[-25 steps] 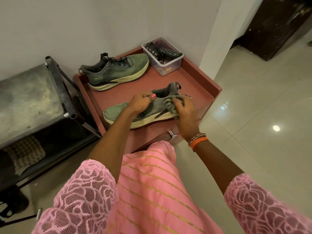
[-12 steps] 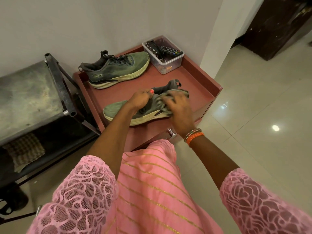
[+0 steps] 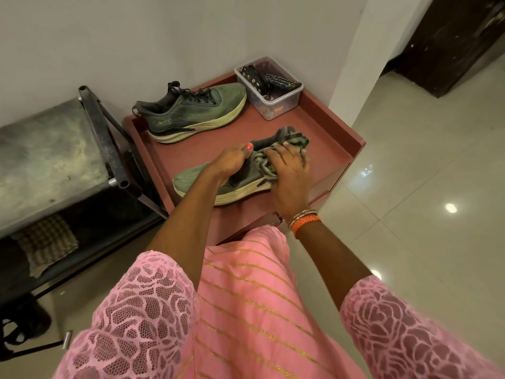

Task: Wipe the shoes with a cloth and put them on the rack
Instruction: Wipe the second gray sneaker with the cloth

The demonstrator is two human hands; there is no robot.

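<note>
I saw two green shoes on the red bench (image 3: 322,116): my left hand (image 3: 232,162) gripped the near shoe (image 3: 196,181), my right hand (image 3: 292,173) pressed one cloth (image 3: 262,164) onto it; the far shoe (image 3: 191,113) lay apart.

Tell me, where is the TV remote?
The remote lies in the clear plastic box at the red table's far right corner, beside the far shoe's toe.

On the desk (image 3: 322,124), the far shoe (image 3: 191,113) lies behind the near shoe (image 3: 218,187); a tub (image 3: 276,105) sits far right; the rack (image 3: 49,149) stands left.
</note>
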